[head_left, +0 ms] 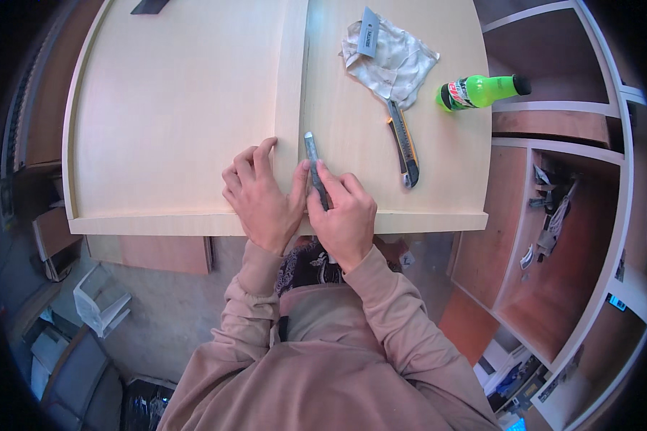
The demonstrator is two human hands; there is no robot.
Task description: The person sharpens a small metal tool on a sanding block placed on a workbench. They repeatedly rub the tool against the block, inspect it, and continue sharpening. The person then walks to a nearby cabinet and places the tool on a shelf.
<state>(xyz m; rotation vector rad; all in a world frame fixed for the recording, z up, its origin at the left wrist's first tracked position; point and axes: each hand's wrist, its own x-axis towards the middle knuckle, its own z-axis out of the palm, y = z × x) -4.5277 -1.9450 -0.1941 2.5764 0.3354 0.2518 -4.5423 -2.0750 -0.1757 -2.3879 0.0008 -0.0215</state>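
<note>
A narrow, flat grey metal bar (311, 152) is pinched in my right hand (346, 215), its pale tip pointing away from me. It lies along the right side of a raised wooden strip (290, 93) on the pale wooden panel (172, 108). I cannot tell if the bar is a file or a blade. My left hand (262, 194) rests across the strip with its fingers spread, the forefinger on the wood and the thumb beside the bar. To the right lies a black and yellow utility knife (404, 147), its upper end touching a crumpled white cloth (399, 61).
A small grey card (367, 32) sits on the cloth. Beside it, a green bottle (485, 91) with a black cap lies near the panel's right edge. A low lip (158, 225) borders the front. Open shelving (622, 179) stands at right; a white plastic bin (101, 302) is at lower left.
</note>
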